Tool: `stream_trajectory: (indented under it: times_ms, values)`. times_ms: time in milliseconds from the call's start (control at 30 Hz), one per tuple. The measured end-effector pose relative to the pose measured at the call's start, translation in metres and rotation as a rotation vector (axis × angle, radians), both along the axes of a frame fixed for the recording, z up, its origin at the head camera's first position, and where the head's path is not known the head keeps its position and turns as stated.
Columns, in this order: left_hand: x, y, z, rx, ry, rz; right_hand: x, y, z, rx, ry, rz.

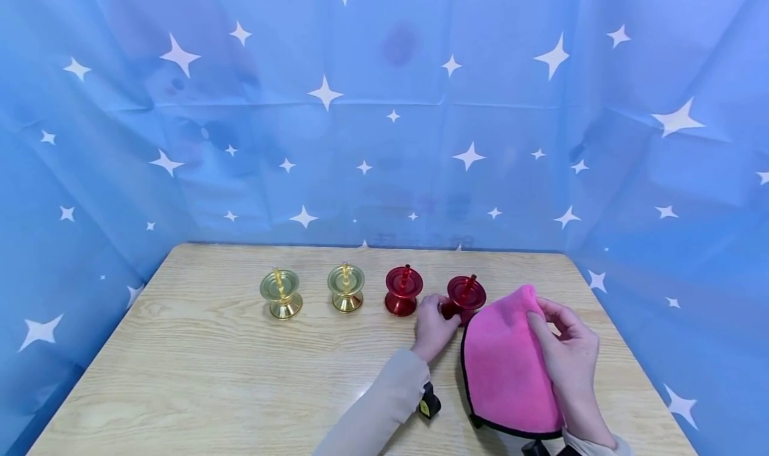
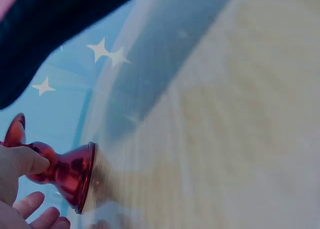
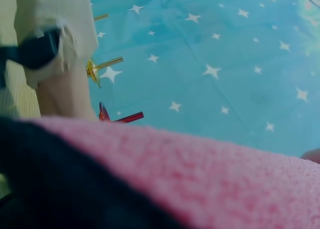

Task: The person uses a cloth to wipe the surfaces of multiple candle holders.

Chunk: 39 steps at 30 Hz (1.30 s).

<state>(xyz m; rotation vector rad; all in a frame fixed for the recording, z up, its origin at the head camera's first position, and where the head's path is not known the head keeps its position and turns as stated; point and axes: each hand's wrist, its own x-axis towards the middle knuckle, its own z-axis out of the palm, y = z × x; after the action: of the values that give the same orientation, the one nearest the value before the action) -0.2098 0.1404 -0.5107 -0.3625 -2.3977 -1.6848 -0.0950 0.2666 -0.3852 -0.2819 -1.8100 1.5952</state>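
Observation:
My left hand [image 1: 434, 329] grips the stem of the rightmost red candle holder [image 1: 462, 289], which has a dish on top and a thin spike. In the left wrist view, the thumb lies along the stem of this red candle holder [image 2: 70, 171], just above its flared base, and the base is close to the tabletop. A pink cloth [image 1: 510, 369] with black edging hangs from my right hand [image 1: 573, 352], which pinches its top corner between thumb and fingers. The pink cloth [image 3: 210, 169] fills the lower part of the right wrist view and hides the right fingers there.
Left of my left hand stands another red candle holder [image 1: 401, 302]. Further left are two gold candle holders, one nearer [image 1: 347, 299] and one at the far left [image 1: 284, 302]. All stand on a pale wooden table [image 1: 210, 376] backed by a blue starry curtain [image 1: 384, 142].

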Motion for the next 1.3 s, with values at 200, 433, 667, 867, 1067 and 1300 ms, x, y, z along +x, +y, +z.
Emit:
stream_trajectory:
  times_ms: [200,433,667,867,1067,1300]
  values:
    - [0.009,-0.015,-0.002,0.072,0.0,0.014,-0.001,-0.001,-0.001,0.019,-0.007,0.0]
    - [0.012,-0.031,0.0,0.121,0.009,0.054,-0.003,-0.002,-0.002,0.057,-0.052,-0.021]
    - [0.005,-0.049,0.002,0.095,0.018,0.185,-0.006,-0.003,-0.004,0.077,-0.047,-0.013]
    - [-0.004,-0.062,-0.001,0.064,-0.01,0.248,-0.009,-0.006,-0.004,0.103,-0.049,-0.007]
    - [-0.012,-0.069,-0.004,-0.009,-0.047,0.305,-0.011,-0.008,-0.006,0.067,-0.049,0.013]
    - [-0.022,-0.075,-0.011,-0.089,-0.038,0.329,-0.013,-0.012,-0.009,0.023,-0.052,0.039]
